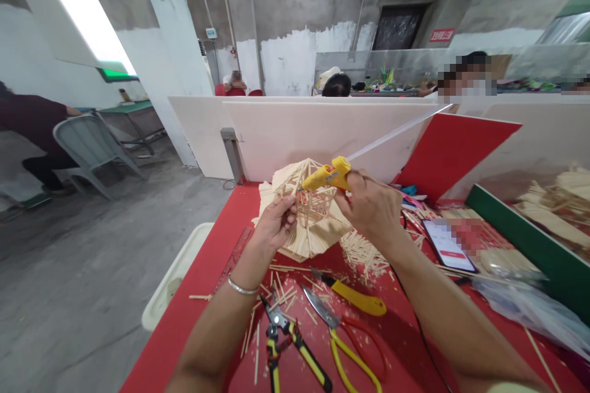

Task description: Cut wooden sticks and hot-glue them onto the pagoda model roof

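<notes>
Currently, the right hand (pixel 373 206) grips a yellow glue gun (pixel 329 175), its fingers clamped around the moulded plastic handle. A long, translucent rod (pixel 396 131) extends from behind the gun, slanting upward to the right. The nozzle points left and down toward the stick model (pixel 313 239), close to the fingertips of the left hand (pixel 275 224). The left fingers are curled, with their tips close together against the model's side; whether they clamp a single stick cannot be told. A silvery bracelet (pixel 242 287) encircles the left wrist.

The stick model sits on the red table (pixel 184 319), before a smooth white partition (pixel 295 135). It comprises pale wooden sticks: an open, peaked lattice above, and broad, sloping surfaces of closely laid, ribbed strips below. Loose sticks (pixel 366 255) form a tangled heap at its right.

Nearer the person lie three tools. The utility knife (pixel 359 298) has a slim yellow body. The scissors (pixel 329 318) have tapered metal blades and looped handles, one red, one yellow. The cutters (pixel 276 319) have black-and-yellow grips and short, stout metal jaws. A transparent ruler (pixel 235 255) lies along the left side.
</notes>
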`<state>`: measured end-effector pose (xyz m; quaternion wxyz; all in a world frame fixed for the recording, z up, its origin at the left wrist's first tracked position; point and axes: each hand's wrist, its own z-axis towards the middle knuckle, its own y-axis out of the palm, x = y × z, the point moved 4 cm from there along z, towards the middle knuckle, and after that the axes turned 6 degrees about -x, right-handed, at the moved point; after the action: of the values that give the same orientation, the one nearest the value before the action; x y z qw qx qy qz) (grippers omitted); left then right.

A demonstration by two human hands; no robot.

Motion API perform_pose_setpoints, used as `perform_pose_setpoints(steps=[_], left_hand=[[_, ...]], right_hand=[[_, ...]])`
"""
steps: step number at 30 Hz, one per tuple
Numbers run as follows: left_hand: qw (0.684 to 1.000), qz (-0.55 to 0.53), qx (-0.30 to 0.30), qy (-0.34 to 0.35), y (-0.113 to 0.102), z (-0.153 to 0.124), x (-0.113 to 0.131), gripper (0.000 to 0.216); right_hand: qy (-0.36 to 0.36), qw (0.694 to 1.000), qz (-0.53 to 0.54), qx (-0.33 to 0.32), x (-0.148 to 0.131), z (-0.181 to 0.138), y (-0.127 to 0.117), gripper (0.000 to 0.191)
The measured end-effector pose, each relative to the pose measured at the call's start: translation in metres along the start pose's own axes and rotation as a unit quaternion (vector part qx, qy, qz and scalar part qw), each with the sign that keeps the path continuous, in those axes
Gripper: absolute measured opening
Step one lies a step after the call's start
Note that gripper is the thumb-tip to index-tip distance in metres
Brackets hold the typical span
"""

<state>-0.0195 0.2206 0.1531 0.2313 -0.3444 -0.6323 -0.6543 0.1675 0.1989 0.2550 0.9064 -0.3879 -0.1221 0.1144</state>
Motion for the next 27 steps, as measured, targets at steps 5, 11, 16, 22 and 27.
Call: perform_pose_setpoints(steps=[5, 11, 16, 22, 27], left_hand=[[0.998, 0.041, 0.031, 0.02, -0.001, -0.001, 0.003, 0.033], [0.996, 0.068, 0.041, 0.036, 0.002, -0.001, 0.005, 0.034], [0.993, 0.083, 0.06, 0.052, 0.004, -0.001, 0.006, 0.033], [0.992, 0.082, 0.067, 0.065, 0.003, 0.0, 0.003, 0.035], [0.991, 0.08, 0.068, 0.08, 0.004, 0.001, 0.002, 0.034]], right_hand=[[0.008, 1.0, 0.001, 0.001, 0.002, -0.001, 0.002, 0.022], [0.055, 0.998, -0.009, 0.02, 0.009, -0.004, 0.002, 0.032], [0.075, 0.997, -0.007, 0.035, 0.014, -0.003, -0.002, 0.034], [0.102, 0.994, -0.015, 0.045, 0.014, 0.001, -0.005, 0.037], [0.121, 0.991, -0.025, 0.052, 0.012, 0.005, -0.006, 0.04]])
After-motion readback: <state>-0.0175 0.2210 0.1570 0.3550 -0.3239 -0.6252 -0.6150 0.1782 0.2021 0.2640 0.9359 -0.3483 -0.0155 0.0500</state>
